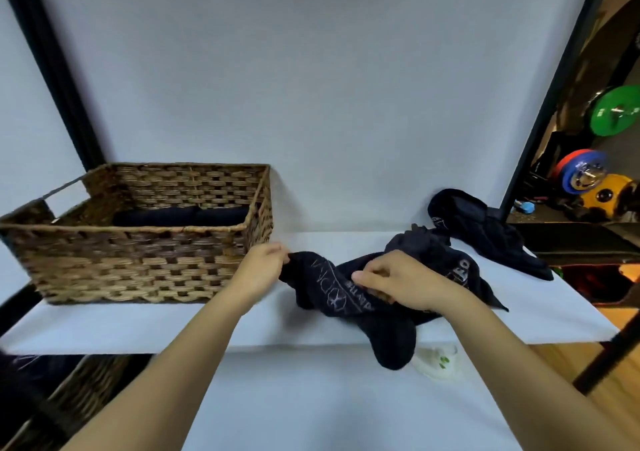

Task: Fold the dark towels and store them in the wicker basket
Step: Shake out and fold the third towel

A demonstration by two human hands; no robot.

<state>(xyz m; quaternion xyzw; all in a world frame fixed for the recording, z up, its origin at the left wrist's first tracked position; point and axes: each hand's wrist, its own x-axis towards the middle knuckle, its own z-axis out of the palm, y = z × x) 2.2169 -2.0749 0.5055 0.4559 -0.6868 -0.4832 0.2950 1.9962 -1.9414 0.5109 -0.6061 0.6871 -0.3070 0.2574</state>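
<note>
A crumpled dark towel (pixel 349 298) with pale printed lettering lies on the white shelf (pixel 138 326), and part of it hangs over the front edge. My left hand (pixel 265 267) pinches its left corner. My right hand (pixel 398 282) grips its bunched middle. Another dark towel (pixel 485 229) lies heaped at the back right of the shelf. The wicker basket (pixel 138 263) stands at the left, with folded dark towels (pixel 180 215) lying inside along its back wall.
A lower white surface (pixel 311 398) lies below the shelf, with a pale plastic item (pixel 438 360) on it. A second wicker basket (pixel 83 391) sits under the shelf at the left. Black frame posts (pixel 550 97) stand on both sides. Coloured weight plates (pixel 616 111) are beyond the right post.
</note>
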